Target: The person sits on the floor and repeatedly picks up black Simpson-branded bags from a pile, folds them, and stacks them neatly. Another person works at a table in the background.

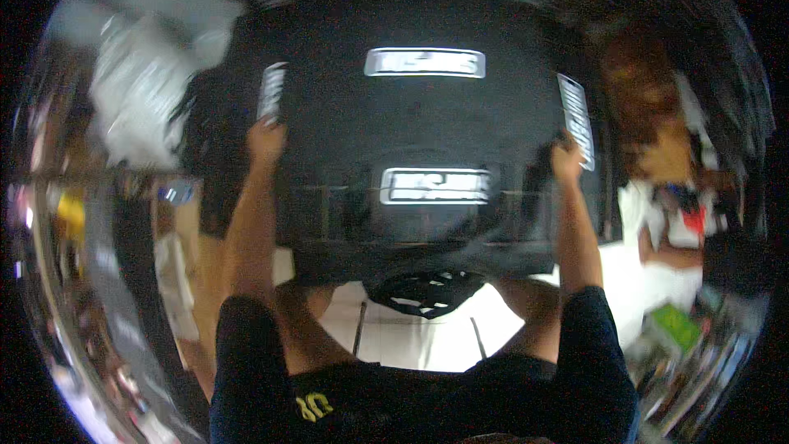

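The whole head view is motion-blurred. The white labels (425, 62) on the black garment (411, 123) are smeared and unreadable. Fingertips of the left hand (265, 141) and right hand (566, 158) merge into the cloth edge, so the grip cannot be resolved. The garment hides most of the table (427, 341) behind it. The white heap (144, 86) at upper left is too blurred to identify. Clutter (682, 325) at right is indistinct. Dark lens rim cuts off all corners.

Dim indoor light, motion blur throughout, heavy fisheye warping, black vignette at edges
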Motion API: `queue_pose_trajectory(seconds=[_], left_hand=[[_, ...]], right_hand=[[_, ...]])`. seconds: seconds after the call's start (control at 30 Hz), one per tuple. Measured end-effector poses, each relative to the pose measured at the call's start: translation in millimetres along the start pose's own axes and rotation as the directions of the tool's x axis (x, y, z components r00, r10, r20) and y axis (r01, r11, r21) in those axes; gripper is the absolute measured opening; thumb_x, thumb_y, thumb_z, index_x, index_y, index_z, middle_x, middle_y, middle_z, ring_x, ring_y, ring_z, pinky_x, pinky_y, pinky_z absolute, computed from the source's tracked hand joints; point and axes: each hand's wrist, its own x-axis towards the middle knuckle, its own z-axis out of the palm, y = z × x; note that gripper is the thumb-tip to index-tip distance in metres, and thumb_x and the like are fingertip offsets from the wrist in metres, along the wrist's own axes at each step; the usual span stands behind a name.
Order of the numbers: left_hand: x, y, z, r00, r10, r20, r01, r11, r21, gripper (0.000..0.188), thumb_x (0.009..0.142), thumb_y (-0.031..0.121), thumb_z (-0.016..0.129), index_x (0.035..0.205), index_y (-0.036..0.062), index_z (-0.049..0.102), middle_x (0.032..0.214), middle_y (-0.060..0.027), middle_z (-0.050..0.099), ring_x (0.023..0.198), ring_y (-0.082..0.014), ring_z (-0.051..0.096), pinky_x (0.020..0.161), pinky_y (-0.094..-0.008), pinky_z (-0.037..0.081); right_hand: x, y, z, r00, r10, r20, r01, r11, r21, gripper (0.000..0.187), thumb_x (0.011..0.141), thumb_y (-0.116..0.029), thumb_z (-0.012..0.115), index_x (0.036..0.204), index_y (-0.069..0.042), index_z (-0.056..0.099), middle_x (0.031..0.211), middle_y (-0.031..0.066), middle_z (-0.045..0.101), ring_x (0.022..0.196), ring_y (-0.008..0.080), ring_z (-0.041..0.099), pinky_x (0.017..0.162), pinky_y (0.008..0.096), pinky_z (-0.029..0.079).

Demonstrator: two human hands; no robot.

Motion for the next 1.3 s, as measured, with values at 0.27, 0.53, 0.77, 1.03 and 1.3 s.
queue_pose_trajectory(seconds=[0.27, 0.53, 0.77, 1.03, 1.3], left_hand=[[5.2, -48.2, -11.7, 0.995, 0.018, -0.099, -0.009, 0.996, 0.09, 0.043, 0.072, 0.014, 0.072, 0.113, 0.0058, 0.061, 0.097, -0.0167, 0.066, 0.084, -0.0236, 0.065, 0.077, -0.0341, 0.049], [10.9, -39.4, -3.6, 0.991, 0.116, -0.07, -0.107, 0.986, 0.127, 0.043, 0.073, 0.017, 0.07, 0.114, 0.0065, 0.061, 0.108, -0.0167, 0.063, 0.1, -0.0269, 0.061, 0.087, -0.0335, 0.046], [17.8, -37.3, 10.8, 0.983, 0.168, 0.07, -0.165, 0.985, -0.044, 0.043, 0.076, 0.003, 0.065, 0.118, -0.0007, 0.056, 0.112, -0.0175, 0.061, 0.104, -0.0223, 0.058, 0.09, -0.031, 0.044], [21.4, -51.6, -10.7, 0.991, 0.116, -0.061, -0.113, 0.992, 0.053, 0.046, 0.076, 0.011, 0.069, 0.118, -0.0006, 0.056, 0.105, -0.0191, 0.063, 0.093, -0.0283, 0.062, 0.082, -0.0355, 0.047], [-47.5, 22.1, -32.3, 0.81, 0.554, -0.193, -0.53, 0.832, 0.165, 0.056, 0.079, 0.018, 0.067, 0.125, -0.0048, 0.045, 0.121, -0.0199, 0.052, 0.11, -0.0309, 0.051, 0.095, -0.0374, 0.038]], right_hand=[[16.7, -2.1, 18.4, 0.999, -0.026, 0.024, 0.025, 0.998, 0.055, 0.045, 0.078, -0.001, 0.057, 0.123, -0.004, 0.053, 0.117, 0.0145, 0.058, 0.105, 0.023, 0.058, 0.09, 0.0303, 0.043], [19.6, 16.5, 9.9, 0.995, -0.096, 0.023, 0.09, 0.977, 0.193, 0.043, 0.079, 0.001, 0.055, 0.122, 0.003, 0.05, 0.114, 0.0153, 0.059, 0.103, 0.0225, 0.057, 0.09, 0.032, 0.044], [3.9, 7.0, 1.0, 0.979, -0.075, -0.191, 0.063, 0.996, -0.068, 0.038, 0.077, -0.011, 0.056, 0.115, -0.01, 0.058, 0.104, 0.0173, 0.063, 0.09, 0.0316, 0.062, 0.08, 0.0394, 0.047], [-4.3, -26.0, 10.0, 0.96, -0.143, -0.24, 0.119, 0.986, -0.114, 0.031, 0.078, -0.017, 0.06, 0.107, -0.005, 0.062, 0.102, 0.02, 0.061, 0.096, 0.0366, 0.057, 0.083, 0.0418, 0.046], [-66.9, -23.3, -60.9, 0.82, -0.352, -0.452, 0.263, 0.932, -0.248, 0.041, 0.076, -0.029, 0.065, 0.106, -0.001, 0.061, 0.103, 0.0201, 0.059, 0.097, 0.0371, 0.052, 0.087, 0.0451, 0.04]])
